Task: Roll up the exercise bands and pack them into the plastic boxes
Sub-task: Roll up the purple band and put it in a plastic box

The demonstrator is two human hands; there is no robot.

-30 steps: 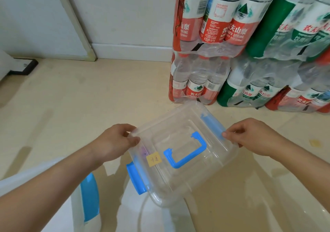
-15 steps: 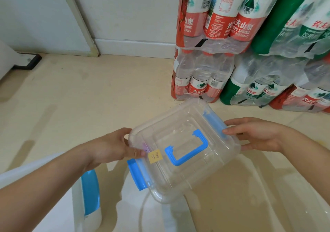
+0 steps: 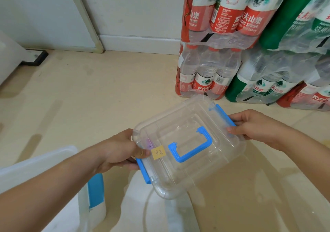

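head-worn view, angled down, close overhead

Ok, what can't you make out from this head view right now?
- Exercise bands: none in view.
- Handwriting on the yellow label of the clear plastic box with blue latches: too small.
- White bin at lower left: cut off by the frame edge.
- Left hand fingers: hidden under the box.

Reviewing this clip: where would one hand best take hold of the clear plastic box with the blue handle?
By the blue U-shaped handle on the lid of the clear plastic box, coming from above. It sits centred on the lid and lies flat, so fingers would likely have to lift it first. At present the left hand and right hand grip the two blue-latched ends.
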